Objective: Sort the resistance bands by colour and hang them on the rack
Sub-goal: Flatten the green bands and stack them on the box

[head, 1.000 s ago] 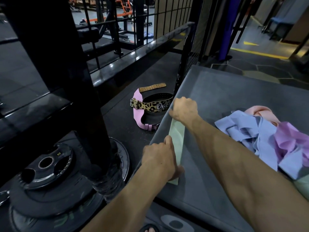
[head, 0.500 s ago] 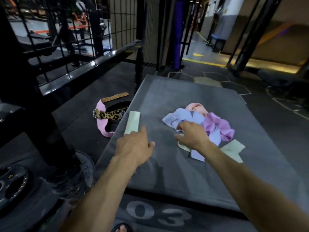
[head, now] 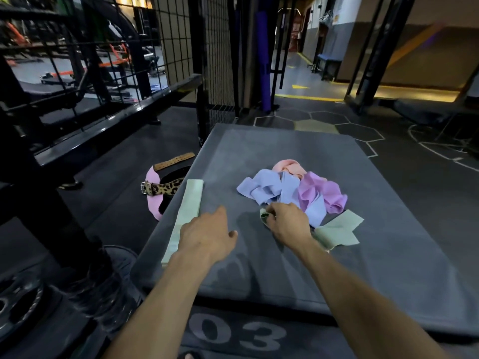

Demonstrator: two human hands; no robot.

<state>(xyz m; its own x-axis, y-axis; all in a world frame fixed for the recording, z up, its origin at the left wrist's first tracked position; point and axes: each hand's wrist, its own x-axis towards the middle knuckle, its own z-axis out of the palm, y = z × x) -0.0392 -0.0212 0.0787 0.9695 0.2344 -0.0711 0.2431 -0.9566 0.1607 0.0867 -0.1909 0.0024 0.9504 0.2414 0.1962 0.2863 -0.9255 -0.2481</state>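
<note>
A flattened pale green band lies along the left edge of the grey padded box. Mid-box sits a tangled pile: blue bands, purple bands and a pink band at its far side. Another pale green band lies at the pile's near right. My right hand pinches a green band's end at the near edge of the pile. My left hand hovers over the box beside the flattened band, fingers relaxed, holding nothing.
A pink and leopard-print lifting belt and a tan strap lie on the floor left of the box. A black rack frame and wire mesh stand at the left. Weight plates sit at the lower left.
Both hands left the flattened green band. My right hand went to the pile and took hold of a green band's end; my left hand drifted right over the box.
</note>
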